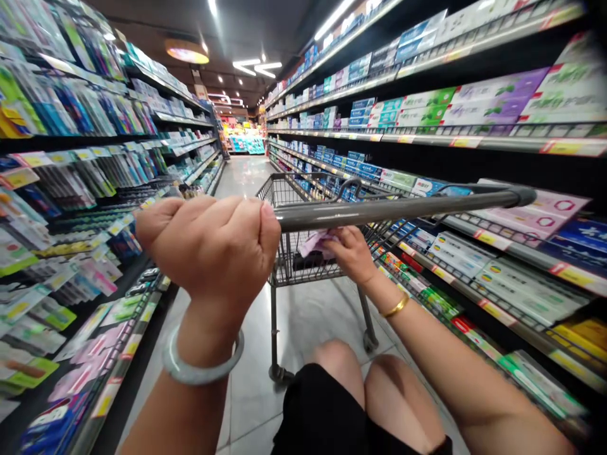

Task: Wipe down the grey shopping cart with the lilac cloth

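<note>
My left hand [213, 243] is wrapped round the left end of the shopping cart's grey handle [379, 211], close to me. Lower and farther off, my right hand [353, 253] pinches a crumpled pale pink-lilac cloth [320, 242] against the rear wire panel of the cart basket [308, 273]. Whether the cloth is fabric or paper I cannot make out. Part of the basket is hidden behind the handle. A pale bangle [203, 365] circles my left wrist and a gold one [396, 306] my right.
Toothpaste-like boxes fill the right shelves [427, 140], close beside the cart. Hanging packs crowd the left shelves [85, 183]. The tiled aisle floor [244, 177] runs ahead to a bright display [244, 139]. My bent knees [398, 398] are behind the cart's wheels [279, 374].
</note>
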`<state>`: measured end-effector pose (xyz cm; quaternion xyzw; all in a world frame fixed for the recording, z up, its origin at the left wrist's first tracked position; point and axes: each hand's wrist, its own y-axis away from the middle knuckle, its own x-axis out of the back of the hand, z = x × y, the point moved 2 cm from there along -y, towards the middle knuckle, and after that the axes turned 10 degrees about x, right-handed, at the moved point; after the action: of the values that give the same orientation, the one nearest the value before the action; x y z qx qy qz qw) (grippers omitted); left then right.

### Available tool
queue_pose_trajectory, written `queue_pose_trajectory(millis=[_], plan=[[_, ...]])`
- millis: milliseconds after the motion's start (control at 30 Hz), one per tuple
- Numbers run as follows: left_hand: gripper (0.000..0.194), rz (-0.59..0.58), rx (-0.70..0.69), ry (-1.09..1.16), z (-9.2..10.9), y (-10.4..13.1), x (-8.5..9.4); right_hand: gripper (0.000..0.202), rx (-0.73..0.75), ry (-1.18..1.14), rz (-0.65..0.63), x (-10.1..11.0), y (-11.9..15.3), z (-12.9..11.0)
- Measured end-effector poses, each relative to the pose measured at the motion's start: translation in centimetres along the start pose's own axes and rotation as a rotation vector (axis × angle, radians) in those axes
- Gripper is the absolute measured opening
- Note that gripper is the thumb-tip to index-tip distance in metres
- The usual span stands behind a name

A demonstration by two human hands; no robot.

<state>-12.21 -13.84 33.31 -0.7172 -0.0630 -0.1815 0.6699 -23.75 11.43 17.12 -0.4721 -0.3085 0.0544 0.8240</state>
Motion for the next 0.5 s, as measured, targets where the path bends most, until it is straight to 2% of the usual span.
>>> queue_pose_trajectory(millis=[133,200,267,400,500], plan=[[0.034,-0.091,0.014,0.031,-0.4,-0.1,-0.3,0.016,0.021,-0.094,-0.183,-0.7,2.4,-0.1],[0.035,-0.061,0.018,0.021,-0.7,-0.2,-0.6,0.016,0.005,-0.131,-0.253,-0.8,3.0,-0.1],[0.034,-0.027,0.007,0.014,-1.1,-0.3,-1.1,0.018,-0.048,-0.122,-0.233,-0.2,2.7,0.3],[0.043,-0.029,0.024,-0.002,-1.9,-0.5,-2.1,0.02,-0.151,-0.071,-0.083,0.5,1.9,1.5],[0.054,-0.046,0.048,-0.035,-2.4,-0.7,-2.8,0.021,-0.128,-0.123,-0.158,-0.6,3.4,1.5]])
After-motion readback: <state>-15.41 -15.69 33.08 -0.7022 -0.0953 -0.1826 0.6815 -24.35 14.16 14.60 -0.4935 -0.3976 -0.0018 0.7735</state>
